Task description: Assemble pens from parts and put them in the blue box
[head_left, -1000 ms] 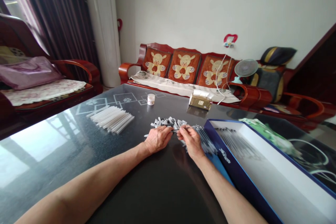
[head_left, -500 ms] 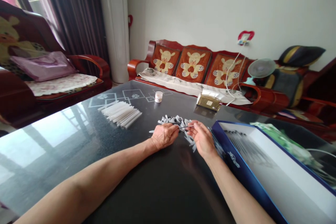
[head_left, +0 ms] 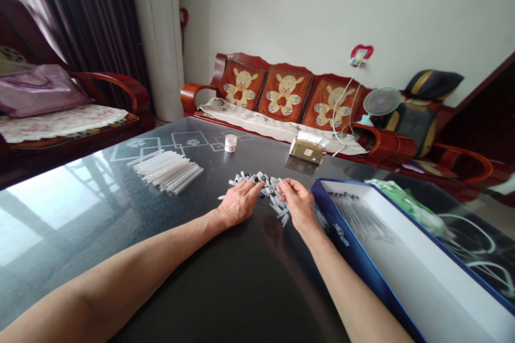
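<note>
Sitting on the dark glossy table [head_left: 225, 278], the messy pile of little white and black pieces [head_left: 270, 188] is right up against both hands. Left hand [head_left: 240, 204] has its fingers stretched over the near-left edge, can't tell if it's got one. Right hand [head_left: 298, 204] has thumb and fingertips bunched at the other side, no clue what's pinched there, if anything. Blue box [head_left: 341, 236] with thin rods [head_left: 362, 217] inside is just beside it.
</note>
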`<state>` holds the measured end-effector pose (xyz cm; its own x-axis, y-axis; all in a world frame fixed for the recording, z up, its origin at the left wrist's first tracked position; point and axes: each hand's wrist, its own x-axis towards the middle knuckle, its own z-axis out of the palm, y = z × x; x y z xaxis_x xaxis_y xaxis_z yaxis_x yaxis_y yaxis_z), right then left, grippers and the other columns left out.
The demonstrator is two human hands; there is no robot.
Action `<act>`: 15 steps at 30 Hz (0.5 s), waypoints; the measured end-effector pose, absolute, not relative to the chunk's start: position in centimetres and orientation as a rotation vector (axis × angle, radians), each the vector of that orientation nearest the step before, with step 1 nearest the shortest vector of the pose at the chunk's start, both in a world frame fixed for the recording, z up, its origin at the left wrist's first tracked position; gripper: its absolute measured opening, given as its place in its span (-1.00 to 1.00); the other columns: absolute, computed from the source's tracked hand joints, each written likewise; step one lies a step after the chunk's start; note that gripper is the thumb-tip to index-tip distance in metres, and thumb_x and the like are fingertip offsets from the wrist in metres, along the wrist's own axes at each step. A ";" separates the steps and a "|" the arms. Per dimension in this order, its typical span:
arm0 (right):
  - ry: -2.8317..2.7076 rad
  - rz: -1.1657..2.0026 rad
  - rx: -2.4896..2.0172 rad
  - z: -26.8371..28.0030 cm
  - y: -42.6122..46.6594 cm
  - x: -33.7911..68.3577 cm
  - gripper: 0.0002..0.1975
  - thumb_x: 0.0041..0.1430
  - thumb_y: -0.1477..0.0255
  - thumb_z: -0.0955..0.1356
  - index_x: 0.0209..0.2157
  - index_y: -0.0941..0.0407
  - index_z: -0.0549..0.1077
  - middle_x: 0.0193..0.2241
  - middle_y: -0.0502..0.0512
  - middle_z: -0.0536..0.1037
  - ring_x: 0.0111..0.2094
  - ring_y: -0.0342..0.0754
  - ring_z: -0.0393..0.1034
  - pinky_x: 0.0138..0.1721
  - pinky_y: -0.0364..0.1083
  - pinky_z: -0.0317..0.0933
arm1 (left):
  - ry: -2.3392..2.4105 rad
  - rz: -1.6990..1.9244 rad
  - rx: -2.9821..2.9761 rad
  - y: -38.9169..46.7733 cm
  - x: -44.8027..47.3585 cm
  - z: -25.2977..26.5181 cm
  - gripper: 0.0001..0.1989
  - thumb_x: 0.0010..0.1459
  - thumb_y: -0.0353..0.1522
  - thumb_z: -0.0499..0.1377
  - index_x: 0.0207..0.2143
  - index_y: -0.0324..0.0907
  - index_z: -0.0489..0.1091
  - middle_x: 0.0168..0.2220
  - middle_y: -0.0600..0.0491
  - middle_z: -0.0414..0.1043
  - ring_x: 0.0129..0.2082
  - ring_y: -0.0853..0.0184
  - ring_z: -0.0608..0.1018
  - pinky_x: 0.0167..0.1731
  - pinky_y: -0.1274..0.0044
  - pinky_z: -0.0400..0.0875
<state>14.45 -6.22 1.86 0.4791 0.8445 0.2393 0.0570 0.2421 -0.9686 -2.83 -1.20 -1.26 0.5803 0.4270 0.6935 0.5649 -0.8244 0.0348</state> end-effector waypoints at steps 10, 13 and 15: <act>-1.671 0.230 -1.375 1.4 -6.6 14.5 -0.73 0.17 0.37 0.25 -0.18 0.04 0.54 -0.21 0.10 0.56 -0.20 -0.04 0.46 -0.18 -0.06 0.33 | -0.878 -1.140 -2.601 -0.4 -3.1 -1.2 -0.64 0.28 -0.45 -0.08 0.10 -0.25 0.26 -0.33 -0.01 0.45 -0.32 0.29 0.48 -0.30 0.50 0.42; -1.759 0.076 -1.429 0.6 -6.6 15.1 -0.75 0.17 0.44 0.25 -0.21 0.06 0.54 -0.25 0.11 0.54 -0.23 -0.04 0.45 -0.17 -0.07 0.31 | -0.985 -1.193 -2.548 0.2 -3.4 -1.1 -0.65 0.28 -0.45 -0.07 0.08 -0.25 0.27 -0.32 -0.01 0.47 -0.32 0.30 0.49 -0.26 0.49 0.42; -1.870 -0.048 -1.463 0.1 -6.8 15.2 -0.75 0.18 0.49 0.24 -0.24 0.07 0.54 -0.27 0.11 0.51 -0.22 -0.04 0.42 -0.14 -0.06 0.28 | -1.054 -1.192 -2.532 0.5 -3.5 -1.1 -0.67 0.28 -0.45 -0.07 0.03 -0.22 0.31 -0.32 0.00 0.47 -0.31 0.31 0.49 -0.25 0.50 0.41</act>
